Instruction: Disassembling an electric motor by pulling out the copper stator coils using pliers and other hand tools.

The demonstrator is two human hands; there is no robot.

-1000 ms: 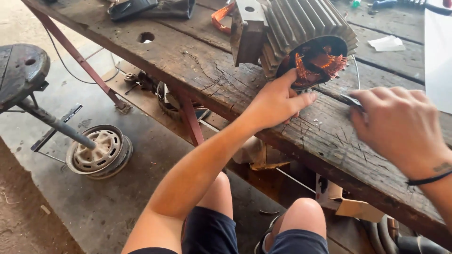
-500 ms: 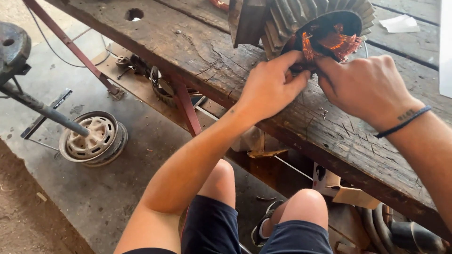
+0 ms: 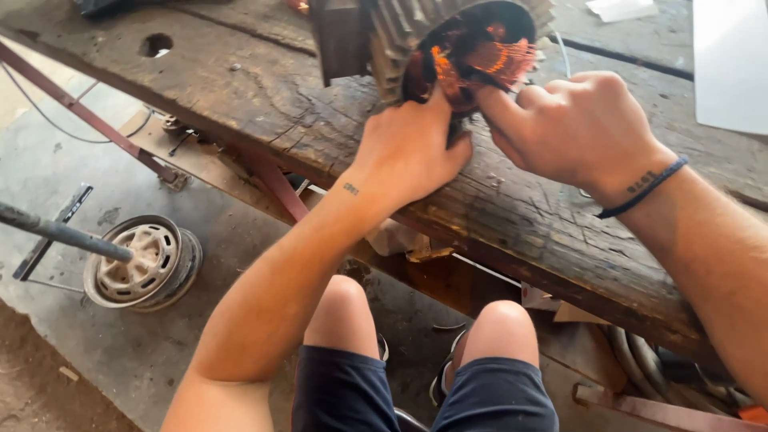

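A grey ribbed motor housing [image 3: 400, 32] lies on its side on a worn wooden workbench [image 3: 264, 104], its open end facing me with orange copper windings [image 3: 488, 60] showing inside. My left hand [image 3: 408, 148] presses against the lower rim of the opening, fingers curled onto the windings. My right hand [image 3: 576, 128], with a dark band at the wrist, is closed at the right side of the opening, its fingertips on the windings. Whether it holds a tool is hidden by the fingers.
A metal wheel rim [image 3: 144, 260] with a pipe stand sits on the concrete floor at the left. Red metal braces [image 3: 104, 132] run under the bench. A white sheet [image 3: 728, 64] lies at the bench's far right. My knees [image 3: 344, 300] are below the bench edge.
My right hand rose from the bench top to the motor's open end, and my left hand closed in on the windings. The camera moved closer.
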